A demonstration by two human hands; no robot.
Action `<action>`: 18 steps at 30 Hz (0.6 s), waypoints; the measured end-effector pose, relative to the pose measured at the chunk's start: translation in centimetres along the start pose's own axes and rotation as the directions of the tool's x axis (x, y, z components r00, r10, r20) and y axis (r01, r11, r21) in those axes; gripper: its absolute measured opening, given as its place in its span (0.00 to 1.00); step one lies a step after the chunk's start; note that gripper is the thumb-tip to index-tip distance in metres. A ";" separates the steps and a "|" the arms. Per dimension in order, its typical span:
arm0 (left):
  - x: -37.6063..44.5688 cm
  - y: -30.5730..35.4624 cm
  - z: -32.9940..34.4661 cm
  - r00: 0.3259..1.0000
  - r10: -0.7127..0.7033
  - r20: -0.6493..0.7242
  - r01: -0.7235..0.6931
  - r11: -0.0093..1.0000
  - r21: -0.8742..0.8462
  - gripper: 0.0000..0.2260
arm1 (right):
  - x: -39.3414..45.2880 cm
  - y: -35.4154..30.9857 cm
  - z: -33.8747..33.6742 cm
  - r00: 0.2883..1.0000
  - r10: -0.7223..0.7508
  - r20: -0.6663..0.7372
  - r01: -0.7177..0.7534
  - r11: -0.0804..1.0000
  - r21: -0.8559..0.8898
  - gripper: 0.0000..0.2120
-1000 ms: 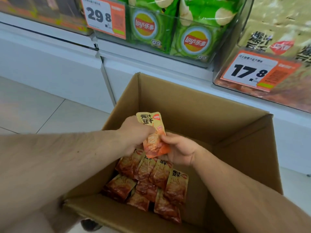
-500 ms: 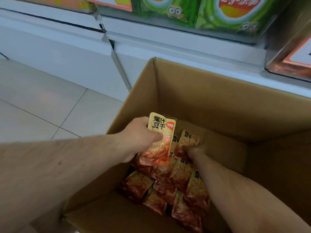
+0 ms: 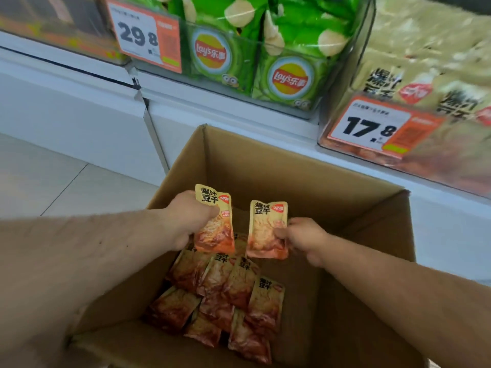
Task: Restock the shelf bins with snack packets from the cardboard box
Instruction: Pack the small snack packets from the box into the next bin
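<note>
Over the cardboard box point(image 3: 292, 181), left hand point(image 3: 186, 221) grip clamped on one snack packet point(image 3: 214, 221), right hand point(image 3: 305, 241) pinching another packet point(image 3: 267, 231) (both upright), more packets point(image 3: 225, 296) lying below.

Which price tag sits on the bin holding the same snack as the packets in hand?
The 17.8 tag, on the right bin; its beige bags carry the same black characters. The 29.8 tag fronts green Lay's chips.

green crisp bags point(image 3: 255, 57), price tags point(image 3: 144, 35)
</note>
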State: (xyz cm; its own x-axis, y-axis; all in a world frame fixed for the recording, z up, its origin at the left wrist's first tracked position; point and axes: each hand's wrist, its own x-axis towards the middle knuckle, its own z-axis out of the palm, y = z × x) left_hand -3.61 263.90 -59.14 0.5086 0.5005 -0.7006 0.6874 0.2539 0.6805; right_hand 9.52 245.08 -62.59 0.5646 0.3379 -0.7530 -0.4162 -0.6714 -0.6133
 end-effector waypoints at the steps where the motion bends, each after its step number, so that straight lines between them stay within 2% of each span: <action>1: -0.4 0.2 0.2 1.000 0.017 0.010 -0.017 1.000 -0.014 0.11 | -1.9 -0.8 -0.7 1.000 -0.021 0.018 0.020 0.999 0.049 0.07; 4: -2.1 1.2 1.2 0.995 0.080 0.060 -0.078 0.996 -0.037 0.10 | -6.0 -2.1 -2.3 0.993 -0.101 0.059 0.097 0.993 0.073 0.08; 7: -4.6 2.2 2.9 0.970 0.148 0.190 -0.135 0.987 -0.082 0.07 | -8.8 -2.4 -2.8 0.984 -0.157 0.080 0.151 0.986 0.069 0.07; 13: -7.6 3.0 5.6 0.903 0.195 0.384 -0.087 0.956 -0.281 0.20 | -12.8 -3.1 -2.9 0.970 -0.241 0.038 0.236 0.967 0.099 0.03; 14: -8.0 3.1 5.8 0.885 0.224 0.407 -0.112 0.953 -0.282 0.20 | -13.2 -3.2 -3.0 0.966 -0.256 0.023 0.253 0.964 0.082 0.02; 17: -8.6 3.1 6.1 0.820 0.392 0.418 -0.332 0.920 -0.210 0.12 | -14.2 -3.2 -3.3 0.952 -0.302 -0.055 0.303 0.953 0.024 0.03; 18: -8.8 3.1 6.1 0.805 0.424 0.414 -0.376 0.905 -0.198 0.12 | -14.4 -3.2 -3.4 0.947 -0.312 -0.079 0.314 0.949 0.007 0.03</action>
State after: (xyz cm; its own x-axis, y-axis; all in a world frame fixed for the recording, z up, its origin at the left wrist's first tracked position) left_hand -2.77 255.25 -52.16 0.9159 0.1682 -0.3644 0.3290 0.2055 0.9217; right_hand 5.14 240.06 -48.96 0.7211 0.4771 -0.5024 -0.2227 -0.5270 -0.8202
